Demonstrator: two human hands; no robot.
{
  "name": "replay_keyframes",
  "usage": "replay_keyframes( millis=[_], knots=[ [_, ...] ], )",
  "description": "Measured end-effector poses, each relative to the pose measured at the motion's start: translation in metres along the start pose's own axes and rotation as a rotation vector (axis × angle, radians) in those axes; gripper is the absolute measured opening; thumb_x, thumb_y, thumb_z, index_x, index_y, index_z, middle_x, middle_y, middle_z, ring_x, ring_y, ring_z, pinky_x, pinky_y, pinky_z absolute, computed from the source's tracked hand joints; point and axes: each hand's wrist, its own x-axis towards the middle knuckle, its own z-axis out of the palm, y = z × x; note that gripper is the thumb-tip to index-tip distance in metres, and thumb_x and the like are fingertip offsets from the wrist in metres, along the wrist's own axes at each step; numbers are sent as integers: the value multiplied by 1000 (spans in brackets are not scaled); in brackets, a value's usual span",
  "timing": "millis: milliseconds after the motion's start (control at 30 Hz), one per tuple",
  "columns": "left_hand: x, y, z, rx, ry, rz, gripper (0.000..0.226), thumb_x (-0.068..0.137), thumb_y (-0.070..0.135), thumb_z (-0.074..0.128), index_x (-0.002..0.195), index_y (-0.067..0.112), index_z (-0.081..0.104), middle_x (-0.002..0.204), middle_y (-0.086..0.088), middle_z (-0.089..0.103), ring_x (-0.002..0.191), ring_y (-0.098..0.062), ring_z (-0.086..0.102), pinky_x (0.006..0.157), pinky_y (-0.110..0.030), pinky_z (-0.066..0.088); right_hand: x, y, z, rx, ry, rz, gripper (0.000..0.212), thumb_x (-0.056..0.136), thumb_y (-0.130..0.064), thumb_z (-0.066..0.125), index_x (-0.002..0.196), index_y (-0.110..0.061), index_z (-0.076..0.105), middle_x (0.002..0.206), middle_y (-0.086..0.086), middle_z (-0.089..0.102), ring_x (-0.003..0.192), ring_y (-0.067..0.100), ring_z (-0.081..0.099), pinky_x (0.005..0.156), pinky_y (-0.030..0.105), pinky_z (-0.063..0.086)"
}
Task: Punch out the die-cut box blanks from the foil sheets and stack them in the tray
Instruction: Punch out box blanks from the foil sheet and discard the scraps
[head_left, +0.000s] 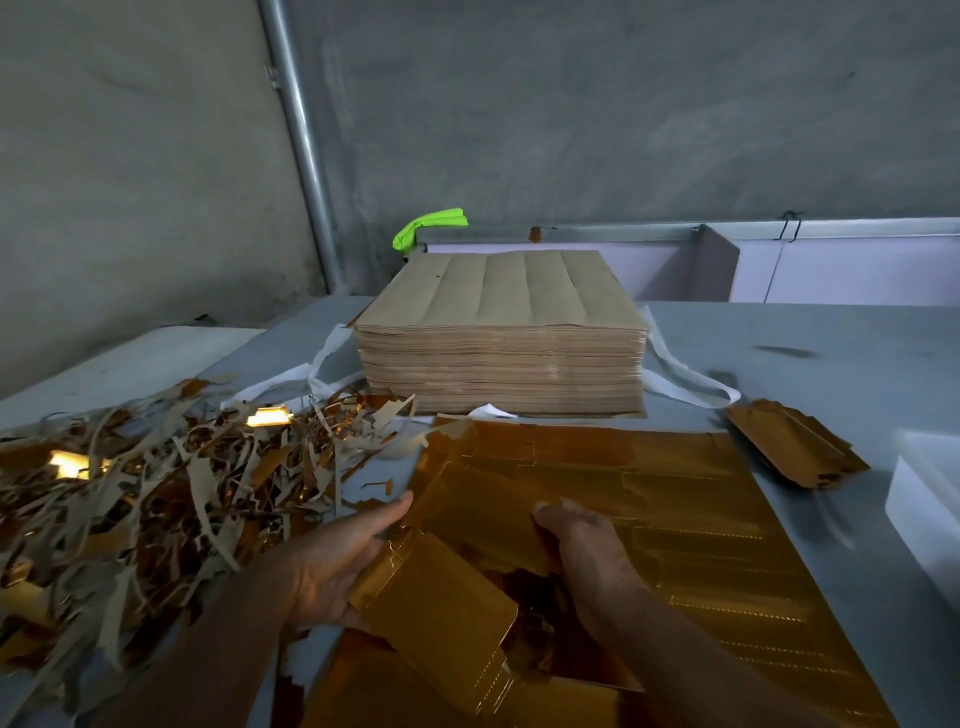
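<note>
Left hand (332, 564) grips a gold box blank (441, 597) by its left edge, thumb on top. Right hand (584, 543) sits knuckles-up on the foil sheet (691, 525), fingers bent; can't tell if pinching. White tray (930, 499) at the right tabletop (831, 364) edge.

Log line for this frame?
step: punch-out | left hand: holds gold blank | right hand: on foil sheet, grip unclear | tray: right edge, contents unseen | scrap pile: left of sheet
</note>
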Motion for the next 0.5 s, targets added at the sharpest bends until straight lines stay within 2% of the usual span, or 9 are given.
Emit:
replay_keyframes(
  millis=[33,67,133,200,267,333,433,500],
  knots=[
    [-1,2,2,-8,60,38,48,97,26,55,141,10,49,140,-25,53,128,-41,51,107,-54,40,1,-1,0,-36,21,-10,24,98,-36,57,114,-18,59,108,15,67,94,33,69,84,44,57],
    [-3,6,2,-18,60,4,46,99,30,53,141,11,49,140,-26,54,128,-42,51,104,-54,41,2,-2,1,-70,40,-22,19,98,-36,56,108,-21,61,105,14,67,92,32,70,85,45,57],
    [-16,16,2,64,-80,-182,60,92,57,53,133,14,57,130,-26,61,123,-45,55,93,-55,47,2,-7,2,-126,69,-65,15,99,-37,55,101,-24,62,102,12,68,89,30,70,80,43,59],
    [-18,22,-5,268,-160,-250,74,80,71,52,131,18,59,123,-21,67,119,-43,59,93,-54,49,4,-11,1,-187,88,-112,14,99,-38,53,100,-26,61,101,8,68,89,26,69,69,36,55],
    [-17,27,-5,420,-195,-239,74,75,72,57,132,25,58,118,-15,71,115,-37,63,98,-54,50,5,-15,-2,-218,101,-137,12,99,-39,53,99,-29,61,100,5,68,89,24,66,65,31,51],
    [-17,32,0,509,-200,-213,72,73,71,60,130,27,58,115,-11,73,112,-33,65,101,-53,49,6,-19,-7,-210,104,-140,11,99,-38,54,96,-30,60,101,4,67,91,24,65,66,32,51],
    [-17,42,5,539,-208,-174,71,74,69,64,127,21,62,112,-10,74,103,-30,71,97,-51,53,4,-26,-17,-182,113,-133,14,99,-36,56,86,-30,54,97,3,64,86,22,64,61,28,48],
    [-15,46,12,487,-212,-126,66,75,61,69,124,16,63,113,-15,73,103,-33,71,96,-55,50,5,-28,-27,-152,118,-113,15,97,-36,58,85,-30,52,98,6,63,86,24,65,64,31,51]
  ],
)
